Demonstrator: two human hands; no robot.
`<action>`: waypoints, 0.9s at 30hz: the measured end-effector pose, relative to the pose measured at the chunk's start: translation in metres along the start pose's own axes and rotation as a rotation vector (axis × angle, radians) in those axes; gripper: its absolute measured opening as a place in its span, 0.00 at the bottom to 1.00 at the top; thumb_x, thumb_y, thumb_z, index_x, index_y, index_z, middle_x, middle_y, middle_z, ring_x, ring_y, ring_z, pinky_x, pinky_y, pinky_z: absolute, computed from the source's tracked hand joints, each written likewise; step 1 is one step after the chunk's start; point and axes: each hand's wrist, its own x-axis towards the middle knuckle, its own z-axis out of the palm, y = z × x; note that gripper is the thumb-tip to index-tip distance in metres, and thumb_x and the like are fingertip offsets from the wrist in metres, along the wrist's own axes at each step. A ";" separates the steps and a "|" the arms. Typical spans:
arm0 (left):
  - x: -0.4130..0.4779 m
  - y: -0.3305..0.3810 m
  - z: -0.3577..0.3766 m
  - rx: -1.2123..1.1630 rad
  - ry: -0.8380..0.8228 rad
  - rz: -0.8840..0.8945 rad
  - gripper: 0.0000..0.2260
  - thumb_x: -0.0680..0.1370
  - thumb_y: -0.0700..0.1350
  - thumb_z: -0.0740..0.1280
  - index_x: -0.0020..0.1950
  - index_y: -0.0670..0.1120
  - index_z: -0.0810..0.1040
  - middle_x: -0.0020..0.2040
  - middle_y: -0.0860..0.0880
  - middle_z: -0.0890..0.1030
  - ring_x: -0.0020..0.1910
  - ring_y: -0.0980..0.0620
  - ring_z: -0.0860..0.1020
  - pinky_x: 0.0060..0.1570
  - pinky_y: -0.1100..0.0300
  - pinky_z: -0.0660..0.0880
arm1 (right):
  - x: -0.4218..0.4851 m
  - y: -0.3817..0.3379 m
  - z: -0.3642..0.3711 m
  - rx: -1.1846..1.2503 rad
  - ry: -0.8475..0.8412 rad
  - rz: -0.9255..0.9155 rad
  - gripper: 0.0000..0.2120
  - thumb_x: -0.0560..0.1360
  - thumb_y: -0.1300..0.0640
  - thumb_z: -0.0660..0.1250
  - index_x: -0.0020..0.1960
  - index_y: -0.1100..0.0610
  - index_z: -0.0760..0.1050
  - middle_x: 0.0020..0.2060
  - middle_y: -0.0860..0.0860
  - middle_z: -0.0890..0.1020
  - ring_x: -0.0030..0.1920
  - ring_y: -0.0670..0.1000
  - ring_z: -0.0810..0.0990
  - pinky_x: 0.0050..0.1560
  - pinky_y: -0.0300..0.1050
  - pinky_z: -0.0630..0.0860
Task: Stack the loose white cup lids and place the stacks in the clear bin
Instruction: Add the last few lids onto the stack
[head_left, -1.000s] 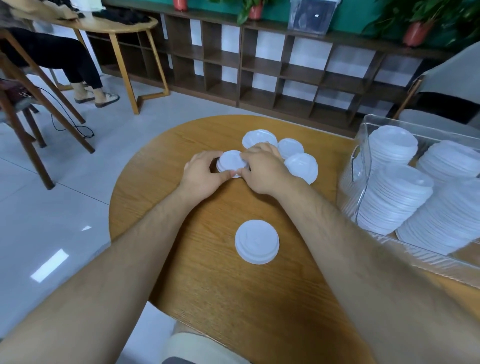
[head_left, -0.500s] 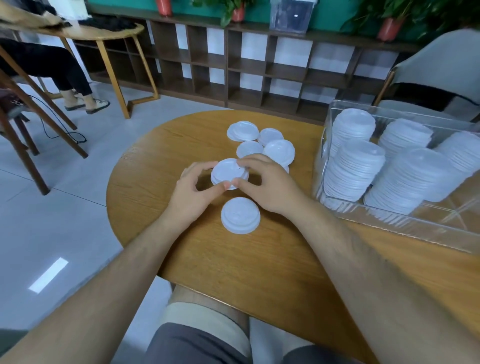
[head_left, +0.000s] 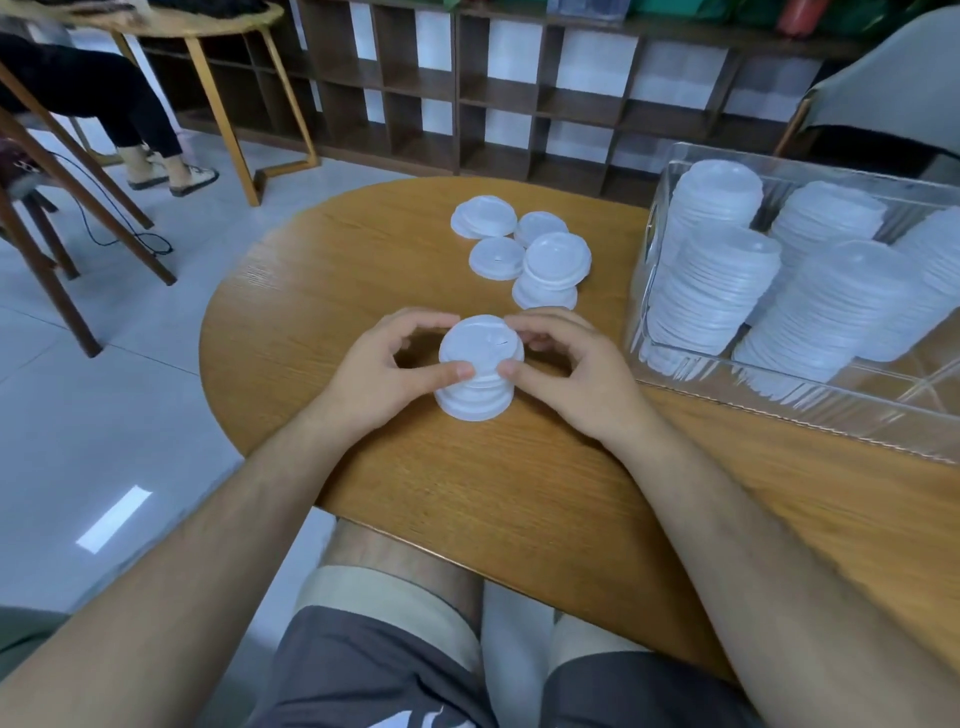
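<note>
A short stack of white cup lids (head_left: 479, 364) stands on the round wooden table (head_left: 467, 493) in front of me. My left hand (head_left: 395, 369) grips its left side and my right hand (head_left: 566, 374) grips its right side, thumbs touching the near rim. Farther back lie several loose white lids (head_left: 524, 249), some overlapping, with a small pile (head_left: 550, 275) nearest my hands. At the right stands the clear bin (head_left: 883, 410), holding several tall leaning stacks of lids (head_left: 717, 280).
The table's curved edge runs close on the left, with tiled floor beyond. My bare knees and grey shorts (head_left: 389, 670) are below the near edge. A wooden shelf unit (head_left: 519, 104) lines the back wall. A seated person's legs (head_left: 130, 114) and wooden furniture legs are at far left.
Both hands brought the small stack toward me and set it on the single lid that lay near the table's front. The stack is now taller.
</note>
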 end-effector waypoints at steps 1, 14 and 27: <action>-0.001 0.000 0.001 0.016 -0.006 0.011 0.24 0.67 0.61 0.77 0.61 0.58 0.81 0.62 0.61 0.80 0.66 0.56 0.76 0.69 0.46 0.70 | 0.000 0.000 -0.001 0.004 -0.006 0.009 0.19 0.73 0.57 0.78 0.63 0.54 0.81 0.59 0.47 0.81 0.59 0.48 0.80 0.63 0.43 0.75; -0.016 -0.002 -0.004 -0.020 -0.054 0.020 0.24 0.67 0.57 0.78 0.62 0.52 0.83 0.61 0.55 0.81 0.64 0.54 0.77 0.69 0.50 0.70 | -0.005 -0.002 0.000 -0.027 -0.111 0.052 0.20 0.70 0.56 0.80 0.62 0.51 0.82 0.56 0.45 0.81 0.57 0.47 0.80 0.59 0.41 0.75; -0.017 -0.007 0.001 0.152 -0.046 -0.038 0.19 0.73 0.50 0.77 0.63 0.55 0.82 0.61 0.61 0.81 0.67 0.62 0.72 0.67 0.65 0.66 | -0.007 -0.004 0.001 -0.089 -0.169 0.146 0.22 0.72 0.57 0.78 0.65 0.50 0.81 0.56 0.44 0.78 0.58 0.43 0.77 0.64 0.37 0.71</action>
